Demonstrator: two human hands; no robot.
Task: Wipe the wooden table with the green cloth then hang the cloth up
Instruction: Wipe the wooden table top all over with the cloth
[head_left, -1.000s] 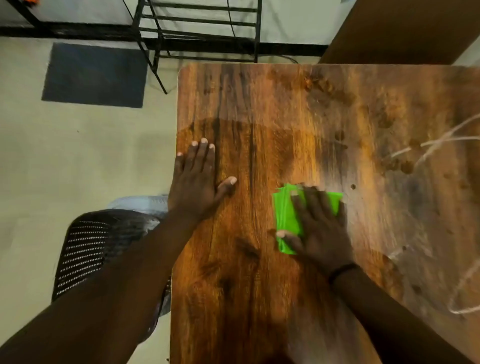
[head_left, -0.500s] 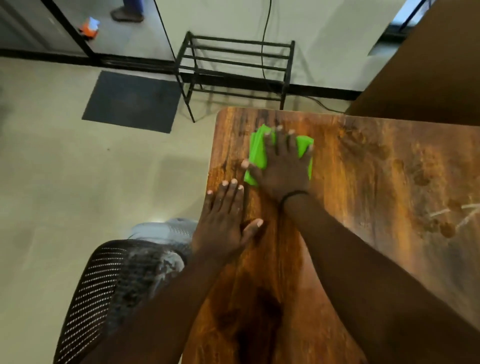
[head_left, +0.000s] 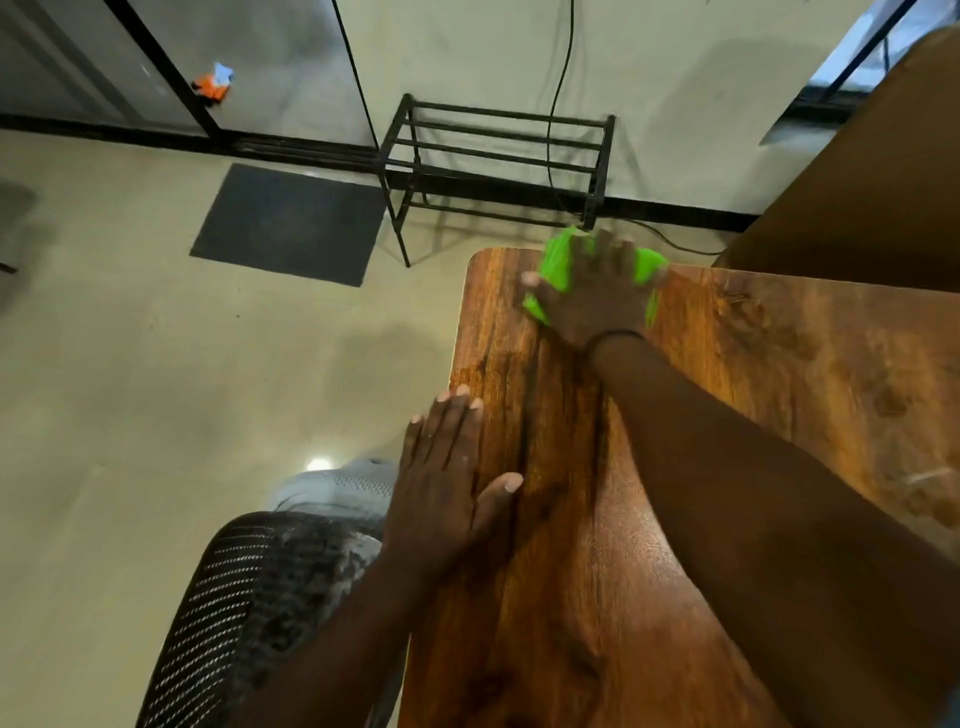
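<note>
The folded green cloth (head_left: 553, 265) lies at the far left corner of the wooden table (head_left: 753, 389), its far part sticking out past the table's far edge. My right hand (head_left: 597, 291) presses flat on top of it with fingers spread, covering most of it; the fingertips are blurred. My left hand (head_left: 447, 478) rests flat on the table's left edge, fingers straight, thumb out to the right, holding nothing.
A black metal rack (head_left: 498, 161) stands on the floor just beyond the table's far edge. A dark mat (head_left: 291, 223) lies to its left. A mesh-backed chair (head_left: 249, 597) sits left of the table. A brown panel (head_left: 872, 171) rises at far right.
My right hand has pushed the green cloth from the table's middle to its far left corner, and the cloth now overhangs the far edge. My left hand has stayed flat on the left edge.
</note>
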